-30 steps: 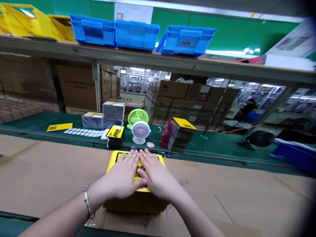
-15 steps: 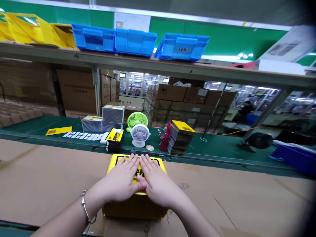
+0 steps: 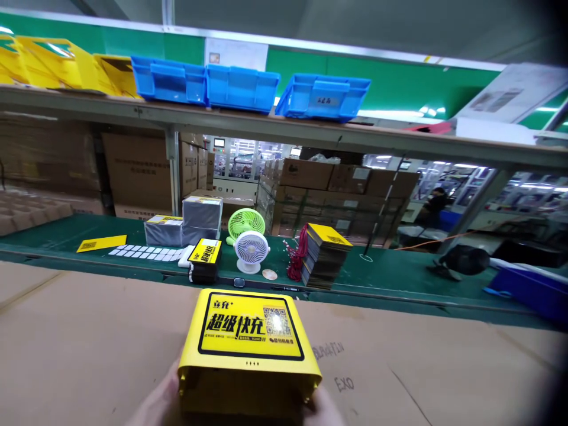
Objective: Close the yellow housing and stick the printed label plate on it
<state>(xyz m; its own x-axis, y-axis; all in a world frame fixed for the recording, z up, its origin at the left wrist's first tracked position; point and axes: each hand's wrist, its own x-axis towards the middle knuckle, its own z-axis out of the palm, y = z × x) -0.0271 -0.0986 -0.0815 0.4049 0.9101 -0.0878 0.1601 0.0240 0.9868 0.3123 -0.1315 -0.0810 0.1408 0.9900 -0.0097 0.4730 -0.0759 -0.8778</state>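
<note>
A yellow casing with a black-framed label and a QR code on its top fills the lower middle of the head view. Its near end is open and dark inside. My left hand grips the lower left side, and my right hand grips the lower right. Both hands are blurred, with most fingers hidden by the casing. Cardboard with handwriting lies under and around it.
Behind stand a white fan, a green fan, a stack of yellow-topped sheets beside red wires, and a black pack of yellow labels. Blue bins line the shelf above.
Both hands have left the casing's top, where they lay flat, and moved down to its sides. The casing looks larger and nearer, its label now uncovered. The camera view has tilted up slightly.
</note>
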